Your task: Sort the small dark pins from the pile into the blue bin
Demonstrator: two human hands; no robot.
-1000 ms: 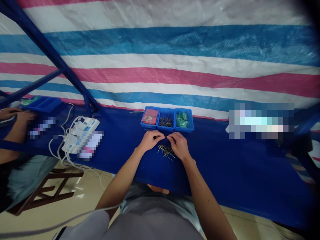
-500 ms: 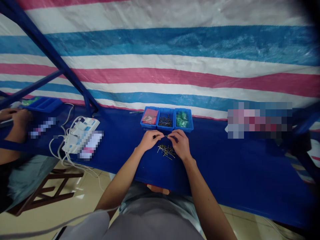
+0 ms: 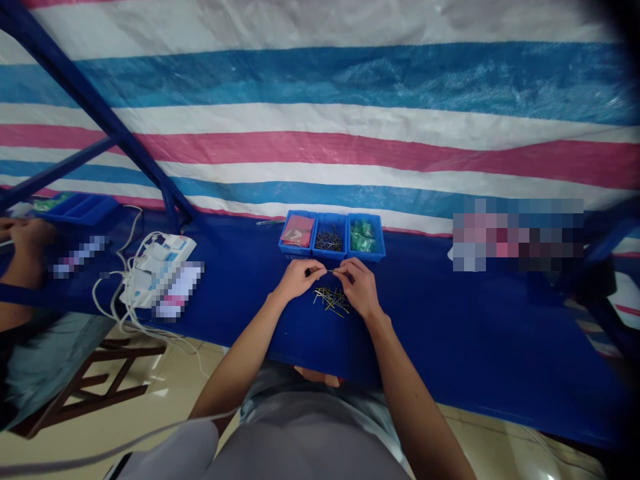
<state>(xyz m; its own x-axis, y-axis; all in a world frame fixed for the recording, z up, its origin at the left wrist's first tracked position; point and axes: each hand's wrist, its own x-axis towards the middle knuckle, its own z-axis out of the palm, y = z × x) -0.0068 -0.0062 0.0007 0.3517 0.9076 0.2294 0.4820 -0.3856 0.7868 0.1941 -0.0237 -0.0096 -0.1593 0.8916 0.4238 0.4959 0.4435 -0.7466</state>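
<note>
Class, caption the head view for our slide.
Left hand and right hand hold a thin rod near loose gold-coloured rods and three blue bins.

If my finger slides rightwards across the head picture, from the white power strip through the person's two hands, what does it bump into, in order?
Power strip → blurred item → left hand → thin piece between the fingertips → right hand.

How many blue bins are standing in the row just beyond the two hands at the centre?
3: the left bin with pink material, the middle bin with dark thin pieces, the right bin with green packets. None in this row seems hidden.
</note>
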